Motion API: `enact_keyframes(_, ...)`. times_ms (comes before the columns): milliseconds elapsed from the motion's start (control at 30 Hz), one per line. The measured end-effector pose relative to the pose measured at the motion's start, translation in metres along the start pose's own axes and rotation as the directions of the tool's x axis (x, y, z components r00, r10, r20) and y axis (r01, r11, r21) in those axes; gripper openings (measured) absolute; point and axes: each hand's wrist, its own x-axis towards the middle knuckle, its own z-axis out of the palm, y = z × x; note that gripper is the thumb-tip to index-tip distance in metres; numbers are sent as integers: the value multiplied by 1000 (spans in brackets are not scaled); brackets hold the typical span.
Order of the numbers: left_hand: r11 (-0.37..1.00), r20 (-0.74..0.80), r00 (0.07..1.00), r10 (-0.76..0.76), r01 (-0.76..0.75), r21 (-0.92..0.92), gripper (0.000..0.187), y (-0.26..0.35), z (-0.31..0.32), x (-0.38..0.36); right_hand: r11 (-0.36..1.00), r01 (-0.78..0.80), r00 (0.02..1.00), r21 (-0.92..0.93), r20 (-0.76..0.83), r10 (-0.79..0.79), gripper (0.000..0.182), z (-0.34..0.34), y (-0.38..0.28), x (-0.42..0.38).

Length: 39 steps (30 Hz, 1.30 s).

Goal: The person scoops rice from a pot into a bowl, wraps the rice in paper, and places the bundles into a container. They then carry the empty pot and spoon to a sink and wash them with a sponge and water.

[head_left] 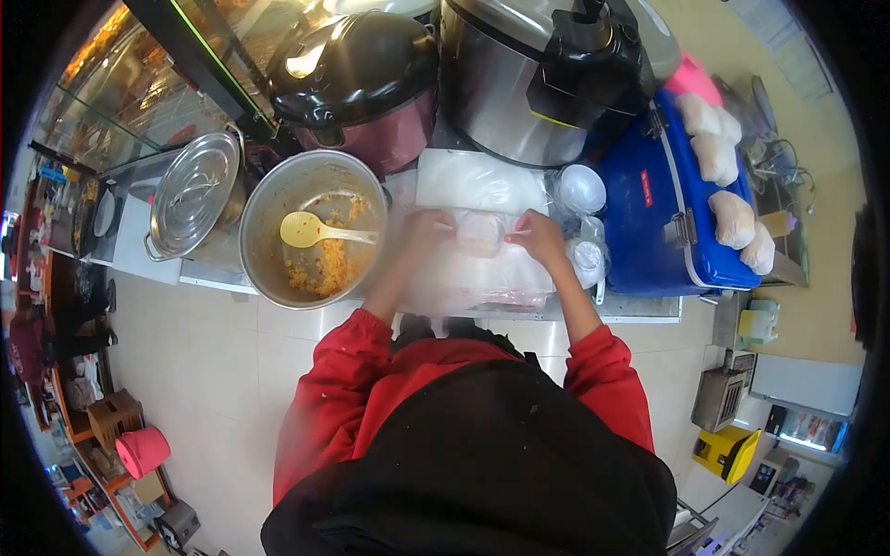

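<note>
A small white wrapped packet lies between my two hands on a stack of white wrapping sheets. My left hand, slightly blurred, is closed at the packet's left end. At the opposite end, my right hand pinches the wrapper with thumb and fingers. What is inside the packet is hidden. Another pile of white, shiny sheets sits just beyond. To the left stands a big metal pot with some orange-yellow rice and a cream rice paddle resting in it.
Behind the pot is a dark-lidded cooker, with a large steel cooker beside it. A glass-lidded pot stands far left. Bagged white cups are right of the sheets. Several wrapped packets sit on a blue cooler box.
</note>
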Motion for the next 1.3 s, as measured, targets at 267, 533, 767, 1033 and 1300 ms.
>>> enact_keyframes(267, 677, -202, 929, 311, -67, 733, 39, 24, 26, 56, 933, 143, 970, -331, 232, -66, 54, 0, 2, 61)
enact_keyframes(533, 917, 84, 993, 86, -112, 383, 28, 1, 12, 49, 950, 31, 995, -310, -77, -57, 32, 5, -27, 8)
enact_keyframes(767, 845, -130, 929, 346, -248, 474, 14, 20, 35, -30, 948, 192, 915, -252, -303, -266, 38, 50, -17, -58)
enact_keyframes(1033, 962, -106, 981, 161, -132, 241, 17, 19, 47, -46, 974, 227, 965, -12, -130, -227, 52, 49, -28, -56)
enact_keyframes(1300, 962, -80, 976, 201, -181, 204, 16, 34, 36, -54, 650, -134, 961, 748, -61, 268, 62, 67, -79, -38)
